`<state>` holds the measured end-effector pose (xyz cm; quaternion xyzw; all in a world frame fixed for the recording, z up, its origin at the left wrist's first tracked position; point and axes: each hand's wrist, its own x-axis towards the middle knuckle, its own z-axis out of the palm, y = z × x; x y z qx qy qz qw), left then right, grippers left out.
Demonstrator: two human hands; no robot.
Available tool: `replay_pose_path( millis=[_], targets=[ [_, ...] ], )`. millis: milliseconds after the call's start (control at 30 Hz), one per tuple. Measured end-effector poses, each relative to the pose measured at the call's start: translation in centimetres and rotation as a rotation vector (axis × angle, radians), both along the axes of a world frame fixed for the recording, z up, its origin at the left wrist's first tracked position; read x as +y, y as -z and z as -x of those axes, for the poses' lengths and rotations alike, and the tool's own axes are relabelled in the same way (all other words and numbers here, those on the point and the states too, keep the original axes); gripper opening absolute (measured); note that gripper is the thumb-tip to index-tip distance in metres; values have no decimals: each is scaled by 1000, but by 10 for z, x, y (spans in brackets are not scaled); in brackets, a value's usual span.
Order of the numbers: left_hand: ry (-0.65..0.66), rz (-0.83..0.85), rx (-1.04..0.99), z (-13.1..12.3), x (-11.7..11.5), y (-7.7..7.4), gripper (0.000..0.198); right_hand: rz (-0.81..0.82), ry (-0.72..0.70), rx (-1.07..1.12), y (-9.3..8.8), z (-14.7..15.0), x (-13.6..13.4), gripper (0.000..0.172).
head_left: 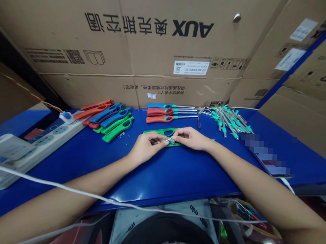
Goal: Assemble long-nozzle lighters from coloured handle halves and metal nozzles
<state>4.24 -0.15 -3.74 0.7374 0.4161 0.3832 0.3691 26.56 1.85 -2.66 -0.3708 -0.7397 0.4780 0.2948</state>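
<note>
Over the middle of the blue table, my left hand (145, 147) is closed, with thumb and fingers pinching a slim, pale, metallic-looking lighter part (162, 140). Its exact kind is too small to tell. My right hand (191, 138) pinches at the other end, where a teal bit shows between the fingertips. Beneath both hands lies a green lighter handle shell (158, 131), partly covered by my fingers. Just beyond it are several lighters with metal tubes, among them an orange lighter (156, 119).
Lighter handle shells (118, 129) are piled at left, near a white power strip (57, 132). Metal tubes with teal pieces (229, 120) lie back right, beside a small screwdriver (199, 123). A phone (271, 161) lies at right. A white cable (97, 196) crosses in front; cardboard (144, 62) walls the back.
</note>
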Motion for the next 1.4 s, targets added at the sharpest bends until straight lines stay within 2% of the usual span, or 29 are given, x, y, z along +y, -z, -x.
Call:
replay_pose_path(
  millis=[267, 600, 1033, 1400],
  targets=[
    [35, 59, -9, 0, 2, 3, 34, 29, 50, 0, -7, 2, -1, 43],
    [41, -2, 4, -1, 0, 1, 29, 178, 168, 98, -2, 0, 0, 42],
    [58, -41, 30, 0, 1, 4, 26, 89, 107, 73, -10, 2, -5, 41],
    [29, -53, 32, -1, -2, 5, 26, -26, 84, 75, -3, 2, -1, 40]
  ],
)
